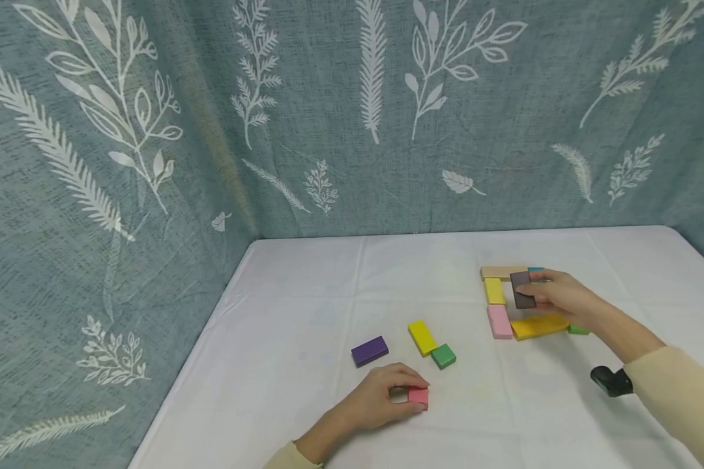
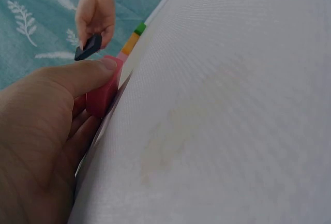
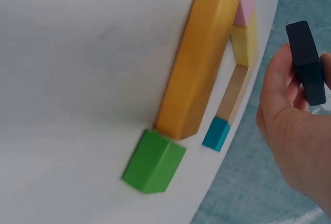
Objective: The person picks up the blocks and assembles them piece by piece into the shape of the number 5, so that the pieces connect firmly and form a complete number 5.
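Observation:
My right hand (image 1: 566, 298) pinches a dark grey block (image 1: 523, 290), raised above a row of blocks at the table's right side. That outline is made of a natural wood block (image 1: 503, 272), a yellow block (image 1: 494, 291), a pink block (image 1: 499, 322), a long orange block (image 1: 540, 326), a green block (image 3: 154, 162) and a blue block (image 3: 216, 133). With thumb and fingers my left hand (image 1: 381, 398) pinches a small red block (image 1: 418, 397) at the tabletop. In the left wrist view the red block (image 2: 103, 92) sits under the thumb.
A purple block (image 1: 369, 351), a yellow block (image 1: 422, 337) and a small green block (image 1: 443, 356) lie beyond my left hand. The white-covered table (image 1: 305, 286) meets a leaf-patterned curtain (image 1: 399, 182) at the back and left. A black object (image 1: 611, 382) shows by the right sleeve.

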A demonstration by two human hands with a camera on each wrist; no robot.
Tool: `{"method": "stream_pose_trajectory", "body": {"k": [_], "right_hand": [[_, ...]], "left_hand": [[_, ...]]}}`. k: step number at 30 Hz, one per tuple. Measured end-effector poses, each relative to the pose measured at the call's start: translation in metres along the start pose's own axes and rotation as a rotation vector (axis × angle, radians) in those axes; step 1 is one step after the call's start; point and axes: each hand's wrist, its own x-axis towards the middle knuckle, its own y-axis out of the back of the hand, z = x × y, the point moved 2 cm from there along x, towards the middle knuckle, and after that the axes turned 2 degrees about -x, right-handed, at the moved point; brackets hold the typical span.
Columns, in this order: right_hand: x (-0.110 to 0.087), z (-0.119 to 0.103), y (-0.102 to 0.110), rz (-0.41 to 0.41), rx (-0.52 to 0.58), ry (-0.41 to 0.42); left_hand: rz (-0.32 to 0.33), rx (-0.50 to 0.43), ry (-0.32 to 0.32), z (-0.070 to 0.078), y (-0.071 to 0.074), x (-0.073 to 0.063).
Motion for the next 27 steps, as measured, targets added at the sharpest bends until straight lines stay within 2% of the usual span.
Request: {"method": "stream_pose_trajectory", "body": {"k": [7,11,17,27], "right_hand": [[-0.009,0.014,0.008,0.021,0.012,-0.027],[-0.015,0.018,0.013,0.044,0.018,-0.036],[-0.02,0.021,0.018,0.048,-0.001,-0.027],[-0.03,0.039,0.025,0.035,0.021,0.024]], "left_hand": [[0.008,0.014,-0.019,-0.001,0.0,-0.001],[0.004,0.011,-0.009,-0.002,0.0,-0.001],[0.002,-0.002,0.01,-0.001,0.001,-0.001],[0.001,0.006,-0.001,-0.001,0.002,0.0]]}}
